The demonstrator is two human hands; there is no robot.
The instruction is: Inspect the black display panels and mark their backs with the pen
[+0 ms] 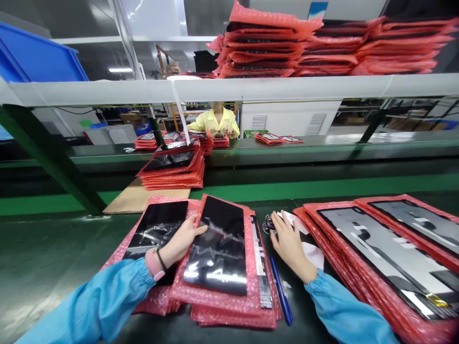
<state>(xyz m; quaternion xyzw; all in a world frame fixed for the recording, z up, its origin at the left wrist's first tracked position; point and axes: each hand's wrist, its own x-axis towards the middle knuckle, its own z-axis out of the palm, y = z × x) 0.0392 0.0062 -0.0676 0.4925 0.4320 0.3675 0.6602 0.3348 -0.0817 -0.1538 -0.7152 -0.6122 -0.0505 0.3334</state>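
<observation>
A glossy black screen panel point(218, 248) lies on a pink bubble-wrap bag point(215, 298) atop a small stack. My left hand point(184, 239) pinches this panel's left edge, thumb on top and the other fingers partly hidden. Beneath my left forearm is another black panel point(161, 220) on pink bubble wrap. Right of the stack, my right hand point(289, 241) stretches its fingers out over white paper pieces point(313, 255). Its fingertips are close to a small round clear-and-dark object point(267, 223); I cannot tell whether they touch it.
A blue pen point(281, 291) lies between the stack and my right arm. Stacked screen panels in red bubble wrap point(390, 258) fill the right side. More wrapped stacks stand on cardboard point(132, 198) and on the shelf above point(265, 43). A person in yellow point(215, 122) sits opposite.
</observation>
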